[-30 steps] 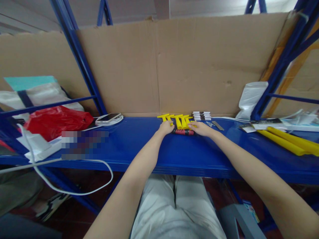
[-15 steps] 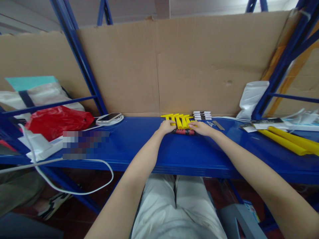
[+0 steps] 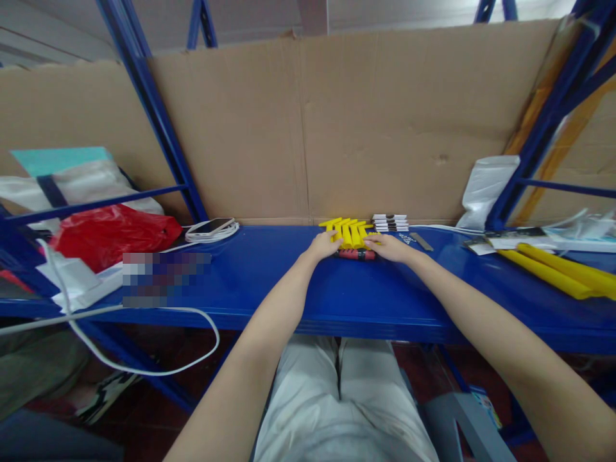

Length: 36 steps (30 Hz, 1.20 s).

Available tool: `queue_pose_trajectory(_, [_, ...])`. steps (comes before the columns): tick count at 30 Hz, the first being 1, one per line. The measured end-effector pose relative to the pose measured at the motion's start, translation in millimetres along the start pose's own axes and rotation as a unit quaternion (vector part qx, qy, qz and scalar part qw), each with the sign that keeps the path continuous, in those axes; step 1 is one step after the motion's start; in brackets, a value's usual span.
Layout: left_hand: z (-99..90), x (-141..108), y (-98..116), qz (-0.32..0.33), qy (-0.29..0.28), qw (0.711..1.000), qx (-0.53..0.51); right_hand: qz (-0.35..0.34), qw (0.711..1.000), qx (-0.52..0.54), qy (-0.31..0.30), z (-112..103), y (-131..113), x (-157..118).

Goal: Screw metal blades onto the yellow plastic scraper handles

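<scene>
A row of several yellow T-shaped plastic pieces (image 3: 353, 235) stands side by side near the back of the blue table. My left hand (image 3: 323, 246) is at the row's left end, fingers closed against the outermost piece. From the other side, my right hand (image 3: 385, 247) has its fingertips closed on the right end of the row. In front of the yellow pieces lies a red and black cylindrical object (image 3: 357, 255), partly covered; its exact kind cannot be made out. Small white packets with dark bands (image 3: 390, 222) are stacked behind my right hand.
A flat metal strip (image 3: 421, 241) and tiny loose parts (image 3: 405, 238) lie right of my hand. Yellow tubes (image 3: 553, 273) rest at the right. On the left are a phone (image 3: 215, 226), a red plastic bag (image 3: 115, 234) and a white cable (image 3: 212, 333). Cardboard (image 3: 375, 122) closes the back.
The left part of the yellow row has shifted right, and the pieces now sit closer together. My left fingers have moved slightly right with them. My right hand has hardly moved.
</scene>
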<state>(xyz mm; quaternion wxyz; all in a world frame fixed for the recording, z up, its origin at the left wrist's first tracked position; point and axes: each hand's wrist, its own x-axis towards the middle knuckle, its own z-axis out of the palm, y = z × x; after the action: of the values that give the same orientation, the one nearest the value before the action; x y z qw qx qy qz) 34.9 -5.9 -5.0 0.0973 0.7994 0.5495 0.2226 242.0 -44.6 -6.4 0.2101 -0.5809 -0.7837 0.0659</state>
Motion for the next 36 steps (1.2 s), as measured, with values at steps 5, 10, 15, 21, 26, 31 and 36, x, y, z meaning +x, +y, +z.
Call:
queue_pose_trajectory(5, [3.2, 5.5, -1.6, 0.001, 0.014, 1.000, 0.003, 0.008, 1.000, -0.010, -0.004, -1.5, -4.6, -1.1])
queue_pose_trajectory(10, [6.1, 7.2, -3.8, 0.005, 0.011, 1.000, 0.014, 0.010, 0.999, -0.029, 0.026, -15.3, -6.5, -3.6])
queue_pose_trajectory(15, [7.1, 7.1, -5.4, 0.017, 0.017, 1.000, 0.017, 0.177, 0.977, -0.096, 0.078, -54.8, 9.0, -18.2])
queue_pose_trajectory(21, [7.0, 6.4, -4.2, 0.026, 0.020, 0.999, 0.018, 0.437, 0.884, -0.108, 0.128, -90.3, 44.8, -45.9])
queue_pose_trajectory(26, [6.6, 5.0, -1.5, 0.038, 0.054, 0.998, 0.000, 0.540, 0.826, -0.054, 0.153, -82.6, 70.6, -55.1])
queue_pose_trajectory(31, [7.9, 6.3, -2.0, 0.054, 0.057, 0.997, -0.003, 0.545, 0.824, -0.049, 0.150, -75.2, 79.2, -53.3])
queue_pose_trajectory(36, [9.0, 8.1, -3.6, 0.064, 0.069, 0.995, -0.021, 0.518, 0.831, -0.116, 0.167, -83.2, 83.1, -55.3])
